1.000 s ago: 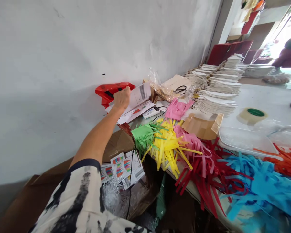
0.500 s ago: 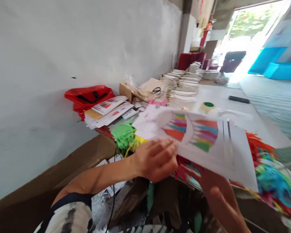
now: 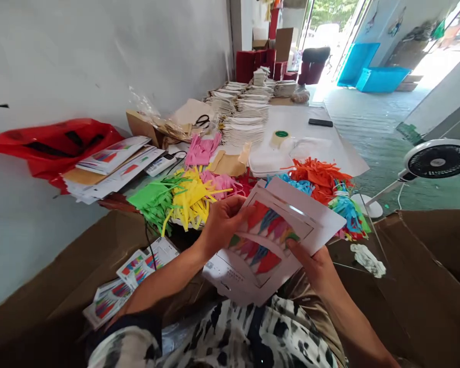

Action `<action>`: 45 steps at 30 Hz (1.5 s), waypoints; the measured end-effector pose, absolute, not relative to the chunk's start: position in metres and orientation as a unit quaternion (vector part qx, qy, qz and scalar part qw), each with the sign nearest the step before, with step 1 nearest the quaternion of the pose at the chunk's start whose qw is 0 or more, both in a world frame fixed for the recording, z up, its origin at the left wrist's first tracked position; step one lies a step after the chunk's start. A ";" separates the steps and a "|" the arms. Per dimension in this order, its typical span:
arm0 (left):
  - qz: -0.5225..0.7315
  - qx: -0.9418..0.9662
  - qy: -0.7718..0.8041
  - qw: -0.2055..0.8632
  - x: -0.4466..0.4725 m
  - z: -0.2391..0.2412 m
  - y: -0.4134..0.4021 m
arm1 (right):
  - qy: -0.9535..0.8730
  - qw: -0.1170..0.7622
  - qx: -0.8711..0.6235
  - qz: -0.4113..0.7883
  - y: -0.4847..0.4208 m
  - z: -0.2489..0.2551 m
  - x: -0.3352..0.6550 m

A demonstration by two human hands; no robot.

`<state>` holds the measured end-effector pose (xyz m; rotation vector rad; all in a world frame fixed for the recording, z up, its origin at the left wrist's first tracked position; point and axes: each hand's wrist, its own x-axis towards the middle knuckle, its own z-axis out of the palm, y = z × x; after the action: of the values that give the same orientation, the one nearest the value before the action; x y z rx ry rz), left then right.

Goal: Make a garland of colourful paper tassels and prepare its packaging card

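Note:
A white card package, tilted above my lap, shows multicoloured fringe shapes in two curved panels. My left hand is closed on its upper left edge. My right hand grips the right side, thumb across the front and the other fingers hidden behind. Just beyond the card lie tassel bunches of cut strips: yellow, green, red-orange and light blue. A mixed-colour bunch is to the right of the card.
Printed cards lie beside a red bag at left. More cards lie low at left. Stacked white bundles, scissors, a tape roll and a black phone-like object are farther back. A fan stands at right.
The card has come off the table area toward my body and turned. My right hand, earlier open beneath it, now grips its side. The view has swung right.

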<state>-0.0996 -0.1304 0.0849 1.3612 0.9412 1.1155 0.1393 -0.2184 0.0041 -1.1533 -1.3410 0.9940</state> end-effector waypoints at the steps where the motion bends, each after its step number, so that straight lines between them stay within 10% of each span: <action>1: 0.465 0.546 0.400 0.571 -0.092 0.077 -0.131 | -0.528 0.528 -0.496 0.444 -0.222 0.002 0.143; 14: 0.446 0.548 0.400 0.584 -0.053 0.054 -0.132 | -0.409 0.645 -0.541 0.352 -0.226 0.013 0.186; 45: 0.264 0.519 0.300 0.756 -0.027 0.033 -0.116 | -0.430 0.557 -0.546 0.455 -0.231 -0.006 0.229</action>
<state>-0.0273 -0.1157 0.0329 1.1312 0.6544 0.5749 0.2290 -0.2310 -0.0062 -1.2891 -1.0141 1.0737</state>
